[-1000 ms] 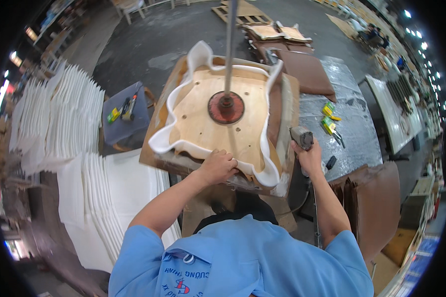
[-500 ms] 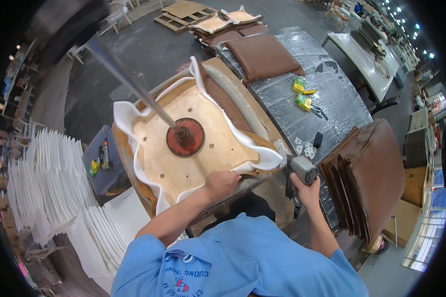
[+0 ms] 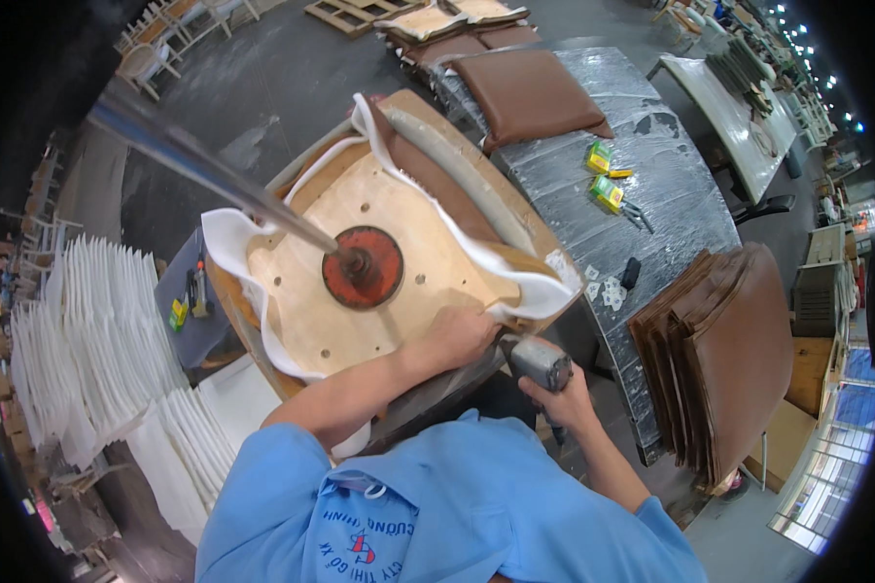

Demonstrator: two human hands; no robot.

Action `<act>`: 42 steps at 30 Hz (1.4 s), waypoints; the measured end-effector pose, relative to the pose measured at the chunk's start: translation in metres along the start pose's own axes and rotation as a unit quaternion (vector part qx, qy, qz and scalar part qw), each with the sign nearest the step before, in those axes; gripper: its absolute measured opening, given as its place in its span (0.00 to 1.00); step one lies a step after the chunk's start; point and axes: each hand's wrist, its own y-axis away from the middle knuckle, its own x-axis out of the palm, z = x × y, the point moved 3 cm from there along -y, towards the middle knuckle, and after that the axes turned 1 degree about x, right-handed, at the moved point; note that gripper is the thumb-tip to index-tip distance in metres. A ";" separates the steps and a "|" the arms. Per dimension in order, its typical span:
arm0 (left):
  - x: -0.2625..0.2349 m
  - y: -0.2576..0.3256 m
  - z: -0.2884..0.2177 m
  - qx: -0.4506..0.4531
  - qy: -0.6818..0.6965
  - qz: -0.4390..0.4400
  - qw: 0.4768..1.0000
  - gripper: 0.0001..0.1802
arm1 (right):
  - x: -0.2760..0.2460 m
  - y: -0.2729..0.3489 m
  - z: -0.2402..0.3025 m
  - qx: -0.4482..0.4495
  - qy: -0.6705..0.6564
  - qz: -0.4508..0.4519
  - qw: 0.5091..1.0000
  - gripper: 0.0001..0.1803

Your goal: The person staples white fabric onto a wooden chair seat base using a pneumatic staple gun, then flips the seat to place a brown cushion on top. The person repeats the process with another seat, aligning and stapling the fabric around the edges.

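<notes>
A plywood seat board [image 3: 413, 228] lies face down on a work stand, with white padding [image 3: 228, 233] curling up round its edges. Pressing on its middle is a round red clamp plate [image 3: 384, 257] at the end of a metal rod [image 3: 194, 175]. My left hand [image 3: 457, 337] is closed at the board's near right edge, gripping the brown cover's edge; the fingertips are partly hidden. My right hand [image 3: 572, 398] is wrapped round a grey staple gun [image 3: 538, 361]. The gun's nose is beside my left hand, close to that edge; contact cannot be made out.
A plastic-wrapped table [image 3: 676, 228] on the right carries a brown cushion [image 3: 525, 92], small yellow-green boxes [image 3: 608, 192] and pliers [image 3: 638, 216]. Brown leather sheets [image 3: 734, 360] are stacked at its near end. White padding sheets [image 3: 97, 340] stand at the left, near another tool [image 3: 200, 291].
The staple gun in my right hand has moved left to the seat's edge. My left hand has slid right and slightly up along that edge. The whole view has shifted slightly.
</notes>
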 end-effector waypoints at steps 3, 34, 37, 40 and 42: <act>-0.007 0.004 0.002 -0.080 0.059 -0.020 0.995 0.17 | 0.008 -0.012 0.003 -0.040 0.024 -0.013 0.999 0.39; -0.001 0.034 -0.024 -0.037 -0.049 -0.105 0.993 0.11 | -0.006 -0.028 0.025 -0.094 0.151 0.074 0.981 0.39; 0.007 0.028 -0.012 -0.060 -0.017 -0.121 0.991 0.09 | -0.007 -0.031 0.030 -0.062 0.152 0.077 0.984 0.39; 0.014 0.030 -0.007 -0.086 -0.005 -0.155 0.984 0.09 | -0.007 -0.035 0.036 0.018 0.123 0.084 0.989 0.39; 0.014 0.030 -0.010 -0.095 -0.014 -0.177 0.980 0.09 | -0.005 -0.032 0.037 -0.009 0.127 0.080 0.989 0.38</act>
